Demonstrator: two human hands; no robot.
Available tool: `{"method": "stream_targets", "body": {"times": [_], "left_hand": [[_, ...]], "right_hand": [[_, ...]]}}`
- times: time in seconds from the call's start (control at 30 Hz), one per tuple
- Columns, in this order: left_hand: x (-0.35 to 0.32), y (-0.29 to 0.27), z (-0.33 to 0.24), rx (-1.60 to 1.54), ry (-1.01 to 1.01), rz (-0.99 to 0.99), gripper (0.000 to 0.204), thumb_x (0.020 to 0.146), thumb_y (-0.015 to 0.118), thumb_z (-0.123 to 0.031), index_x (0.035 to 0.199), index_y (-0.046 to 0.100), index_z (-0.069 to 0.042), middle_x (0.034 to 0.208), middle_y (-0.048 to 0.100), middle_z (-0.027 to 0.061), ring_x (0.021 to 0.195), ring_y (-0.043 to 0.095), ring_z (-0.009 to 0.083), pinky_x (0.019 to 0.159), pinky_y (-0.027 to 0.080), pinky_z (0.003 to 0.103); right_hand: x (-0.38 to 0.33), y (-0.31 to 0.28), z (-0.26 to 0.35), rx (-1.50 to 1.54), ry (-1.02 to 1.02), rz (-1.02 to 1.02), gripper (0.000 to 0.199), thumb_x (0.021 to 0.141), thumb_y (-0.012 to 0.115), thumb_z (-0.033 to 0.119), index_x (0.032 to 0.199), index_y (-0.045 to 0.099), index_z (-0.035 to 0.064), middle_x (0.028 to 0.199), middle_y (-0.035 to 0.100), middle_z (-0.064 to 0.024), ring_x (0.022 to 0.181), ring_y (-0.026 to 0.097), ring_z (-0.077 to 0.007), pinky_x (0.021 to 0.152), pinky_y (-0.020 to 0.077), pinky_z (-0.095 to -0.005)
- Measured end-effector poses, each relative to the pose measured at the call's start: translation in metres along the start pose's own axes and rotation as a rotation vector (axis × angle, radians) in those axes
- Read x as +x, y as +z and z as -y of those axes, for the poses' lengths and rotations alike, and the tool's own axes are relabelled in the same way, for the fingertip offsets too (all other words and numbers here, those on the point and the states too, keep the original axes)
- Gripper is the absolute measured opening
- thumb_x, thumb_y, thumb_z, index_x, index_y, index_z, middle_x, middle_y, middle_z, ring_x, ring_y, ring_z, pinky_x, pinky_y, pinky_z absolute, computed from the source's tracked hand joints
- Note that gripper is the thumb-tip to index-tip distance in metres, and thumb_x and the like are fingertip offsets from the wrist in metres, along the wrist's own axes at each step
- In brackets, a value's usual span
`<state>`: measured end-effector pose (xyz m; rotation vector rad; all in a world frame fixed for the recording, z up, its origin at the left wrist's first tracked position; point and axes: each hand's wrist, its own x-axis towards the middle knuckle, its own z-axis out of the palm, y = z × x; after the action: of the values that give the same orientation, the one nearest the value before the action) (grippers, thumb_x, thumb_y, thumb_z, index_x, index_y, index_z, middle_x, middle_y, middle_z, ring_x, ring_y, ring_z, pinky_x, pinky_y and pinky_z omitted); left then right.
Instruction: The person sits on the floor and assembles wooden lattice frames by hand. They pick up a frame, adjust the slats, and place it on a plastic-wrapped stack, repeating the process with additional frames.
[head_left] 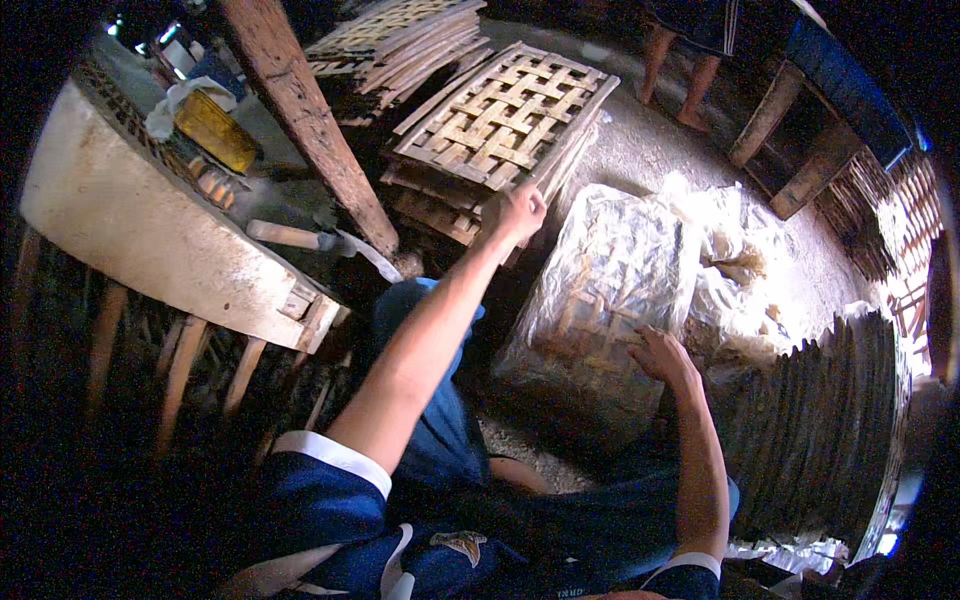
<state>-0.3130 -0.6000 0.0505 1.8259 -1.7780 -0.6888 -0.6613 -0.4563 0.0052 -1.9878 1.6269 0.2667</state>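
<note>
Nearest to me, at 6 o'clock, my two forearms rise out of dark blue sleeves with white cuffs.

My right hand (662, 357), at about 4 o'clock from centre, lies palm down with its fingers spread loose on a plastic-wrapped bundle (600, 290) of woven mats. It rests on the wrapping; I see no grip. The bundle stands on the dirt floor (650, 150), just right of centre, its lattice pattern showing through the clear film. Crumpled plastic sheeting (740, 270) lies against its side at 3 o'clock. A row of dark slats (820, 420) stands on edge at 4 o'clock.

My left hand (515, 212), just above centre, reaches along an outstretched arm to the near edge of a stack of woven bamboo mats (500, 120) at 12 o'clock. Its fingers curl at that edge and touch it. I cannot tell whether they clasp the edge.

At 9 to 10 o'clock stands a pale, curved worktop (120, 230) on wooden legs. It carries a yellow container (215, 130) and a wooden-handled blade (310, 238). A slanting wooden post (300, 110) crosses between the worktop and the mats.

Farthest off, at 1 o'clock, another person's bare legs (680, 75) stand beside a wooden bench (800, 150).
</note>
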Motion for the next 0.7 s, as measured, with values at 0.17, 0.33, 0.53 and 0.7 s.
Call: {"method": "stream_targets", "body": {"times": [0.17, 0.33, 0.53, 0.7], "left_hand": [[0.028, -0.016, 0.052, 0.221, 0.292, -0.117, 0.075, 0.074, 0.076, -0.019, 0.137, 0.038, -0.003, 0.142, 0.031, 0.0294, 0.137, 0.027, 0.0417, 0.115, 0.021, 0.052], [0.026, 0.021, 0.059, 0.374, 0.216, -0.053, 0.079, 0.074, 0.075, -0.017, 0.142, 0.035, -0.005, 0.152, 0.018, 0.0265, 0.141, 0.021, 0.0391, 0.116, 0.019, 0.054], [0.059, 0.019, 0.047, 0.448, 0.136, 0.037, 0.064, 0.077, 0.072, -0.010, 0.133, 0.044, 0.000, 0.146, 0.031, 0.0266, 0.136, 0.032, 0.0404, 0.113, 0.030, 0.045], [0.067, 0.000, 0.051, 0.164, 0.473, -0.135, 0.061, 0.074, 0.078, -0.019, 0.123, 0.050, 0.002, 0.136, 0.042, 0.0253, 0.126, 0.045, 0.0390, 0.107, 0.038, 0.041]], "right_hand": [[-0.003, -0.014, 0.037, 0.131, -0.103, -0.061, 0.053, 0.085, 0.064, 0.035, 0.128, 0.054, 0.0051, 0.121, 0.061, -0.0211, 0.111, 0.059, -0.0365, 0.096, 0.0471, -0.0455], [-0.025, -0.052, 0.050, 0.085, 0.028, -0.009, 0.054, 0.084, 0.065, 0.035, 0.130, 0.054, 0.0081, 0.123, 0.060, -0.0202, 0.115, 0.057, -0.0351, 0.097, 0.0463, -0.0448], [-0.024, -0.055, 0.026, -0.030, 0.143, -0.051, 0.052, 0.084, 0.065, 0.035, 0.128, 0.056, 0.0082, 0.120, 0.062, -0.0204, 0.114, 0.058, -0.0346, 0.097, 0.0465, -0.0447], [-0.030, -0.066, 0.031, 0.034, 0.129, -0.055, 0.050, 0.084, 0.066, 0.034, 0.124, 0.058, 0.0058, 0.113, 0.065, -0.0204, 0.108, 0.062, -0.0349, 0.092, 0.0484, -0.0445]]}}
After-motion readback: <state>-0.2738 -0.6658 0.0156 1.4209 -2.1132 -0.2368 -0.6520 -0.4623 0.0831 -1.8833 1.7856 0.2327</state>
